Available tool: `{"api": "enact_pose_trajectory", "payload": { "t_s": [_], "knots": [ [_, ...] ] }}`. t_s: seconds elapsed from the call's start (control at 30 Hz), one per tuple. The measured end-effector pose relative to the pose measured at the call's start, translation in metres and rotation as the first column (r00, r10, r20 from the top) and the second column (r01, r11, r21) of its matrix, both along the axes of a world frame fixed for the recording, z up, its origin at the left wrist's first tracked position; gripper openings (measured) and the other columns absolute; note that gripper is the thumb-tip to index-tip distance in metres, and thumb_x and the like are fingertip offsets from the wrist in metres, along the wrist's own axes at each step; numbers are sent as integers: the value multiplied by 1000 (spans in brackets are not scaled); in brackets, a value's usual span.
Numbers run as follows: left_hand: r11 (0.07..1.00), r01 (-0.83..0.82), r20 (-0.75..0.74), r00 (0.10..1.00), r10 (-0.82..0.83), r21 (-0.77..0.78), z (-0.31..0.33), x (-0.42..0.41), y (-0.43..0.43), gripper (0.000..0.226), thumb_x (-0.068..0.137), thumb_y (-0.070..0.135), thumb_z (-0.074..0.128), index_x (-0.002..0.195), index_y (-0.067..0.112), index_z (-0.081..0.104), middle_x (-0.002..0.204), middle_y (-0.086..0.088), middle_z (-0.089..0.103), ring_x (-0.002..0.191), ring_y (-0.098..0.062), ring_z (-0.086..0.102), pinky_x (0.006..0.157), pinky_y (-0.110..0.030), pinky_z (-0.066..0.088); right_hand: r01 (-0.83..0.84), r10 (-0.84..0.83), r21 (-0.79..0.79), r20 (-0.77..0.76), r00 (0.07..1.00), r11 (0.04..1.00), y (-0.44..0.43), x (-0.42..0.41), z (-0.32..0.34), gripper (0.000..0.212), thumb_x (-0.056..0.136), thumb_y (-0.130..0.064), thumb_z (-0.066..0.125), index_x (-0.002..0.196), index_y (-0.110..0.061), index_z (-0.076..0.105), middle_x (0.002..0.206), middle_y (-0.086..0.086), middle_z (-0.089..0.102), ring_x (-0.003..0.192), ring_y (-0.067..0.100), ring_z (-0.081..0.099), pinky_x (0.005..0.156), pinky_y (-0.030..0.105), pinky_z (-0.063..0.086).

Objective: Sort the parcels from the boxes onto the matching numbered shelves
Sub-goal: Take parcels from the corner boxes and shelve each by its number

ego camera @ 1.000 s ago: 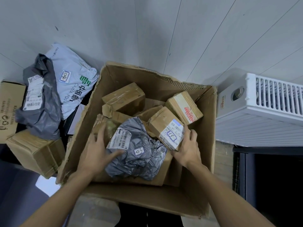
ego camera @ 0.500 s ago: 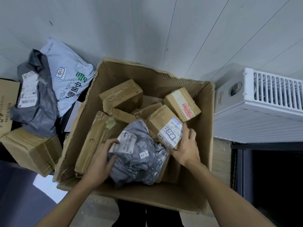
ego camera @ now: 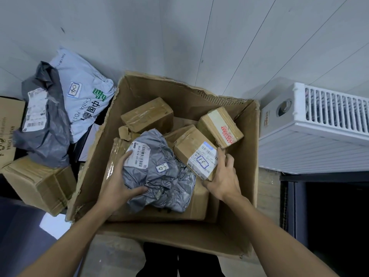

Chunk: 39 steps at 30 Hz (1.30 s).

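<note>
Left hand moved off flat carton onto grey bag, now gripping it; bag lifted and turned; right hand gripping small labelled carton lower down

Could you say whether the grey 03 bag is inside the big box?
Inside: the grey 03 bag lies within the big box walls.

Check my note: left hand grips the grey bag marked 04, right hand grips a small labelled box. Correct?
The head view shows the grey bag in the left hand marked 03, not 04; the right hand does grip a small labelled box.
</note>
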<state>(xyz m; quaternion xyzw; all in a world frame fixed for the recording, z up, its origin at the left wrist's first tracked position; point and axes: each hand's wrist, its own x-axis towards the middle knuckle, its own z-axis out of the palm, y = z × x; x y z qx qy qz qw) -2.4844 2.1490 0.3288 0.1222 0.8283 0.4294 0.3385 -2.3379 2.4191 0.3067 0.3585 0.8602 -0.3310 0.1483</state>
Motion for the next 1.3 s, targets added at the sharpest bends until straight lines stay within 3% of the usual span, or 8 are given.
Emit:
{"api": "enact_pose_trajectory", "payload": {
  "t_s": [0.5,0.57,0.67,0.7,0.77,0.83,1.13,1.3],
  "knots": [
    [1000,7,-117,993,-4,27,28,-3,-3,113,68,10,91,156,35,24,149,10,36,140,-11,36,115,-44,36,-36,42,62,-93,995,997,-7,-4,66,105,74,-61,75,157,-32,17,139,6,29,127,28,33,108,42,38],
    [997,-18,-108,994,25,69,47,-5,-2,113,69,7,90,156,34,23,150,10,37,139,-9,37,114,-38,37,-22,27,43,-123,992,999,-5,-6,85,111,72,-59,79,157,-29,15,141,5,28,127,28,35,105,43,40],
    [994,-46,-146,987,60,95,80,-10,-1,109,70,-1,87,155,23,24,148,12,35,134,-1,35,107,-10,32,-25,34,63,-151,988,998,-2,-7,115,118,69,-59,80,158,-22,12,147,6,26,131,29,34,105,43,39],
    [995,-43,-166,984,58,94,92,-12,0,109,71,0,87,155,23,23,148,13,32,136,-2,33,106,-10,31,-27,38,71,-160,986,997,-1,-8,126,119,68,-60,79,158,-20,12,150,7,24,133,29,33,107,42,38],
    [994,-37,-193,980,56,100,115,-19,-1,110,71,6,88,154,32,21,153,9,31,140,-11,33,113,-29,34,-25,38,69,-183,982,997,1,-11,150,118,65,-60,77,157,-19,15,150,6,24,135,29,33,108,42,37],
    [990,-60,-186,979,83,127,138,-23,-3,109,71,4,88,150,38,21,150,7,36,139,-14,37,112,-37,35,-24,36,60,-213,976,998,2,-16,176,115,63,-60,75,155,-21,20,145,5,28,133,28,35,107,41,38],
    [980,-89,-236,963,129,176,240,-42,-6,111,70,1,87,156,28,22,152,0,40,138,-17,40,111,-37,37,-88,151,218,-295,944,972,0,-39,283,114,56,-77,50,149,-15,30,137,6,38,119,28,40,104,46,39],
    [981,-85,-291,947,133,173,272,-52,-16,110,70,3,88,156,28,24,151,-2,43,133,-18,45,104,-32,39,-198,273,298,-236,933,934,-5,-50,327,105,66,-72,45,158,-26,21,151,12,28,135,34,29,109,45,33]
  ]
}}
